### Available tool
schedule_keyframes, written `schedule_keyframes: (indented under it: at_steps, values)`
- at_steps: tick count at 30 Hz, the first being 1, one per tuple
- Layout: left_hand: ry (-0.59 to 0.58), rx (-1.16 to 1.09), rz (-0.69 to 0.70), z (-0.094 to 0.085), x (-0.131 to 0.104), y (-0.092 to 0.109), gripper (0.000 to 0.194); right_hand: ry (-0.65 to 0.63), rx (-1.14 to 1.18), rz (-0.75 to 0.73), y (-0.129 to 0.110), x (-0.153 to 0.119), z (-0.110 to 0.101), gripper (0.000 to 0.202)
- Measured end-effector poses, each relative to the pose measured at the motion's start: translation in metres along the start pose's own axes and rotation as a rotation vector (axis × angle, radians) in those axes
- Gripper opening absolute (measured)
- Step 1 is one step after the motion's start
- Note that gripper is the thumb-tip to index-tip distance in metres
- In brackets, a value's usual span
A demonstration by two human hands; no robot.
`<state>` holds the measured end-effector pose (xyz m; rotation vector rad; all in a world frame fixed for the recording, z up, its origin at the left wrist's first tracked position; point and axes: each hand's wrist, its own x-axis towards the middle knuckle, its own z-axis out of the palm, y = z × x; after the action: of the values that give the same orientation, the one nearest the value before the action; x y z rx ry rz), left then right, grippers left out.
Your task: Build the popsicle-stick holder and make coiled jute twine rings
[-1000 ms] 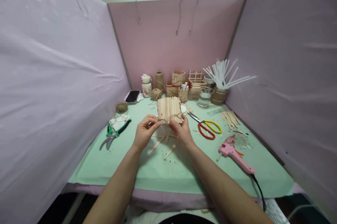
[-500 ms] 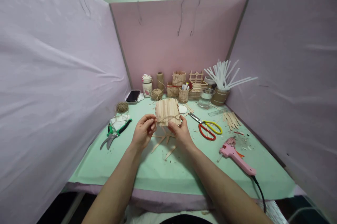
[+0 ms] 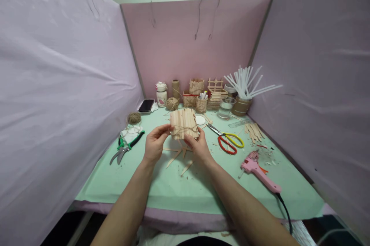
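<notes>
A squarish craft-stick piece (image 3: 183, 119), made of flat pale wooden sticks side by side, is held up above the middle of the table. Twine (image 3: 185, 128) runs across its lower front. My right hand (image 3: 199, 146) grips its lower right corner, thumb on the front and fingers behind. At its left edge, my left hand (image 3: 156, 142) is closed with fingertips against the side; whether they also pinch the twine's end cannot be made out. Beneath the hands, several loose wooden slivers (image 3: 172, 159) lie on the green cloth.
Right of the hands lie scissors (image 3: 227, 141), a pink glue gun (image 3: 260, 172) with a cord, and craft sticks (image 3: 254, 132). Pruning shears (image 3: 126, 146) and a twine bundle (image 3: 134, 118) are left. A water cup (image 3: 226, 108), twine ball (image 3: 172, 103) and glue-stick pot (image 3: 242, 106) stand at the back.
The craft-stick piece has shifted very slightly left and tilted a little. My left fingers have moved along its left edge and straightened somewhat; my right hand keeps its grip.
</notes>
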<state>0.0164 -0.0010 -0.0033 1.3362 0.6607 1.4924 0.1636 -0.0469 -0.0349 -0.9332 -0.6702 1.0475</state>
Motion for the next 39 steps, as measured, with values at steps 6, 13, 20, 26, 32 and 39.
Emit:
schedule_keyframes:
  at_steps: [6,13,20,26,32,39]
  values:
    - [0.031,0.264,0.222,0.001,-0.005,0.001,0.016,-0.011,-0.007,0.002,0.002,0.000,0.000,0.086]
    - [-0.007,0.453,0.389,-0.003,-0.005,0.001,0.011,-0.002,0.000,0.012,0.000,-0.001,0.001,0.087]
    - [-0.023,0.306,0.256,-0.004,0.001,0.004,0.010,-0.012,-0.005,0.018,-0.001,-0.002,0.002,0.084]
    - [-0.033,-0.099,0.022,0.007,0.002,0.006,0.016,-0.010,-0.028,0.010,0.003,0.000,0.001,0.085]
    - [-0.015,-0.353,-0.195,0.012,0.000,0.013,0.015,-0.018,-0.061,0.006,0.004,0.000,0.001,0.086]
    - [-0.035,-0.394,-0.288,0.012,-0.002,0.011,0.022,-0.015,-0.094,0.016,-0.004,-0.005,0.003,0.087]
